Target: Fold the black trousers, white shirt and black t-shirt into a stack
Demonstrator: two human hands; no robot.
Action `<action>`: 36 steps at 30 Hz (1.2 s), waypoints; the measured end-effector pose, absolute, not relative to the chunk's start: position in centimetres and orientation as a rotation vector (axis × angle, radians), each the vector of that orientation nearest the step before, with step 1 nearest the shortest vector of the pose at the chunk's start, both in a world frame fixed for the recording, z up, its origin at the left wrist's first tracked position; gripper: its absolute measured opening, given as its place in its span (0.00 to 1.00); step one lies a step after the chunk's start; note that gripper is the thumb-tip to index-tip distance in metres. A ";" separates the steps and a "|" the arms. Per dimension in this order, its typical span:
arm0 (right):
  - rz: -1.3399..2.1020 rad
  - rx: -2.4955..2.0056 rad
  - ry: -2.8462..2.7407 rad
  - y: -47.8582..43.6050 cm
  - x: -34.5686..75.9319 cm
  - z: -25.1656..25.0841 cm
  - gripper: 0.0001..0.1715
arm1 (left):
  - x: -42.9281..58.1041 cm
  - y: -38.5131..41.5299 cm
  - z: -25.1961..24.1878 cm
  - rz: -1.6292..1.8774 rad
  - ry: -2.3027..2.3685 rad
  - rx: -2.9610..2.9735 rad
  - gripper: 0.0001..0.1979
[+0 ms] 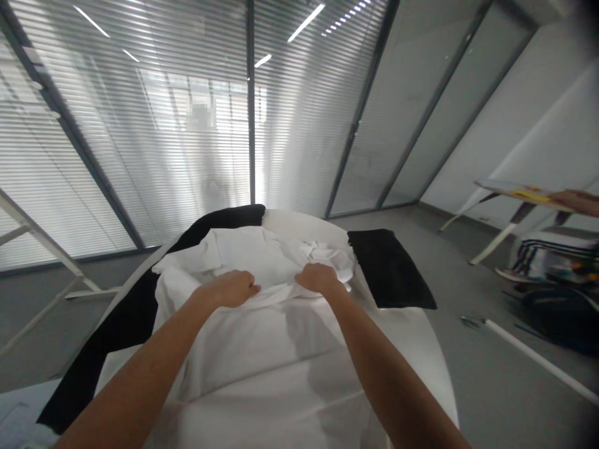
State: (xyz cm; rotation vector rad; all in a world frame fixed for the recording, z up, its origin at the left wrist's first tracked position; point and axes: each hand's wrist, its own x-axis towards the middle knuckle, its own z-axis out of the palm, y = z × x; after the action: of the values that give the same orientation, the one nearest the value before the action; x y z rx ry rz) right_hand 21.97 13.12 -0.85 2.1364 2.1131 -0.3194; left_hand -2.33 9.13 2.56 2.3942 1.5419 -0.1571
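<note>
A large white cloth (262,355), which looks like a garment, is spread over a white round-edged table (416,349). My left hand (234,288) is closed on a fold of it near the far end. To the right, my right hand (317,278) grips the same fold, a short gap away. Between them the fabric runs in a raised, creased edge. Beyond my right hand the cloth is bunched up. A black piece of fabric (390,268) lies at the table's right edge. Along the left side runs a longer black fabric strip (135,318). Whether the black pieces join the white cloth cannot be made out.
A glass partition with blinds (201,156) stands behind the table. At the right is another table (500,188), with a person's hand (578,201) over it. Bags (561,315) and a white pole (538,358) lie on the floor. A white metal frame (51,249) stands left.
</note>
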 end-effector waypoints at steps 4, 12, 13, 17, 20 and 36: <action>-0.451 2.198 1.898 13.5 22.7 0.6 0.27 | -0.8 8.1 3.4 -0.265 1.290 2.193 0.21; -0.260 2.412 2.182 13.8 17.2 0.6 0.25 | -1.9 12.9 0.6 -0.107 1.754 2.179 0.17; -0.173 2.390 2.270 13.7 16.7 -0.1 0.24 | -2.1 13.3 0.1 -0.047 1.826 2.206 0.18; 0.045 2.401 2.409 14.0 17.0 -3.0 0.22 | -3.2 13.7 -1.6 0.102 2.113 2.221 0.18; 0.051 2.461 2.380 15.0 18.4 -4.4 0.25 | -4.5 13.9 -2.7 0.216 2.284 2.229 0.20; -0.008 2.263 2.394 15.9 18.8 -6.0 0.36 | -12.6 15.6 -2.8 0.234 2.502 1.668 0.34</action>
State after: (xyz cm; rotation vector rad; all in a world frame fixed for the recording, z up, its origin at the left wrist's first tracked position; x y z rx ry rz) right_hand 18.77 15.94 -6.00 2.2631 2.3944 -0.0084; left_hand -12.56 15.62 -2.83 1.6676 2.5015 0.2337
